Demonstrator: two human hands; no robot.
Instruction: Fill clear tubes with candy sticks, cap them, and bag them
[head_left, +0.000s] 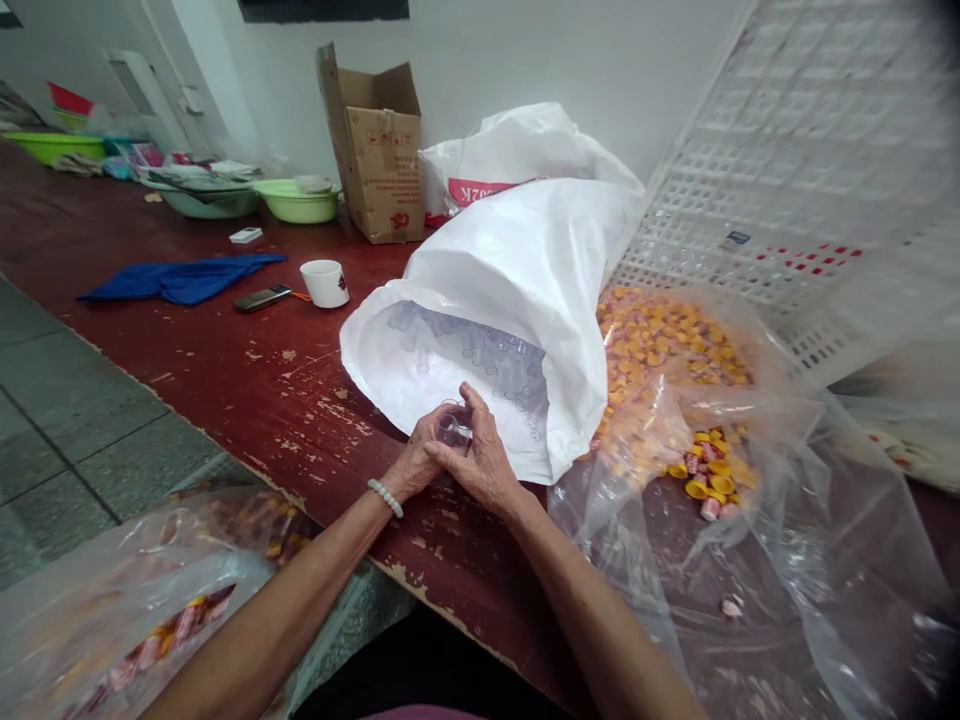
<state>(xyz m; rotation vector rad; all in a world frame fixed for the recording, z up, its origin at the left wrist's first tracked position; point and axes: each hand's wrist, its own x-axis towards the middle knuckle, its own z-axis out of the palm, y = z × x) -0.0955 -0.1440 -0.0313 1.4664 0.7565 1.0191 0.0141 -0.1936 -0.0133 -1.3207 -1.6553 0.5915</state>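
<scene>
Black cloth over the lap [420, 670] is seen nearest the camera, flanked by two bare forearms. Beyond it, a small, rounded, clear plastic piece [454, 430] is held between the hands above the worn dark red tabletop [300, 400], just before the mouth of a large white plastic sack [517, 270]. By the left hand [418, 452], which bears a pale beaded bracelet [386, 498] at the wrist, the piece is supported from one side; the fingers are curled close and are partly hidden. By the right hand [484, 462], the other side is enclosed, with the thumb laid near and the forefinger raised. Whether one piece or several are gripped cannot be told. Similar clear pieces [491, 368] are seen inside the sack; yellow caps [660, 340] are heaped to its right beneath clear film. Judged by its transparent, glossy wall, the piece is expected to be light, fairly stiff and slippery, and liable to crack or dent if squeezed hard. It is best taken by opposite side walls, with light fingertip pressure.
</scene>
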